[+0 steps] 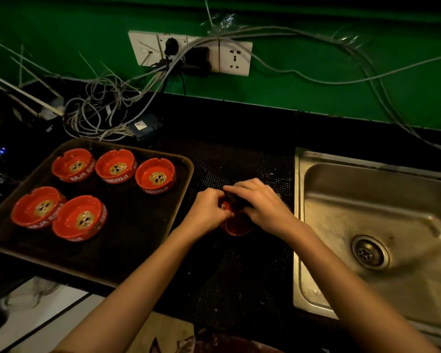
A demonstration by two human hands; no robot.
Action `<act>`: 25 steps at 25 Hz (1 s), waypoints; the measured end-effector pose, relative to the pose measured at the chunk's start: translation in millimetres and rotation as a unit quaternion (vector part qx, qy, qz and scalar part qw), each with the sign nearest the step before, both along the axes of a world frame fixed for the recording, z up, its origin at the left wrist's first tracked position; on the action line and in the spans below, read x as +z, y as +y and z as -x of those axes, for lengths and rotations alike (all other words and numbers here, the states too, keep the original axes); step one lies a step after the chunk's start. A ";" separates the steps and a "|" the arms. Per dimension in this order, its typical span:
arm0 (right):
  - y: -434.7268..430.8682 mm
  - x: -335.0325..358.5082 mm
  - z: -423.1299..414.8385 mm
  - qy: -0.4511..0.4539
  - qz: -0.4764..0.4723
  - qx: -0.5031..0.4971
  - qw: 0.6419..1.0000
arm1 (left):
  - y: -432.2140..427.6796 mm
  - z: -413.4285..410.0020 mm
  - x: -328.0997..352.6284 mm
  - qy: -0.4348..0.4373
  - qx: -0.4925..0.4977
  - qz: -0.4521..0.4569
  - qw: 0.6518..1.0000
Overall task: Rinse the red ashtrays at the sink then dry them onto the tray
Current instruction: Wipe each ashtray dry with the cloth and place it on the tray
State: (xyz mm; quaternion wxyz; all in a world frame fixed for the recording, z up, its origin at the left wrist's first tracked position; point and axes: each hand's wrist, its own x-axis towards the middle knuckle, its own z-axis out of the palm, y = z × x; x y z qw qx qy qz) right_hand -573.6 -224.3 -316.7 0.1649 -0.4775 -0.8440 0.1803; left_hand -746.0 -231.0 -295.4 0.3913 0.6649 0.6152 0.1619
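Five red ashtrays (155,175) sit upright on the tray (143,240). Sixth ashtray (236,226) is between tray and sink (367,200): left hand (209,211) grips its rim, right hand (262,202) presses a gripped dark cloth (236,198) into it. Judged near finished: drying, then placing, remain.

Arms forward, left hand (209,210) and right hand (263,203) close together, fingers (242,189) curled

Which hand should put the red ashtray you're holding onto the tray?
Probably the left hand: its fingers grip the ashtray, and the tray lies on that side. The right hand is busy holding what looks like a dark cloth, and it sits nearer the sink.
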 end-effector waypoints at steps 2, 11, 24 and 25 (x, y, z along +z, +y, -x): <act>-5.9 -10.2 2.2 0.123 0.038 -0.038 0.991 | -3.9 0.1 0.6 0.009 -0.001 -0.022 1.000; -20.5 -26.9 3.4 0.324 0.175 -0.158 0.916 | -4.9 12.4 -6.3 0.002 0.044 -0.016 0.999; -14.6 -22.3 -12.5 0.373 0.275 -0.150 0.873 | -17.4 15.2 -5.9 -0.024 0.048 -0.005 0.999; -10.6 -16.3 -14.3 0.327 0.235 -0.130 0.906 | -14.7 13.1 -4.7 -0.023 0.043 -0.002 0.999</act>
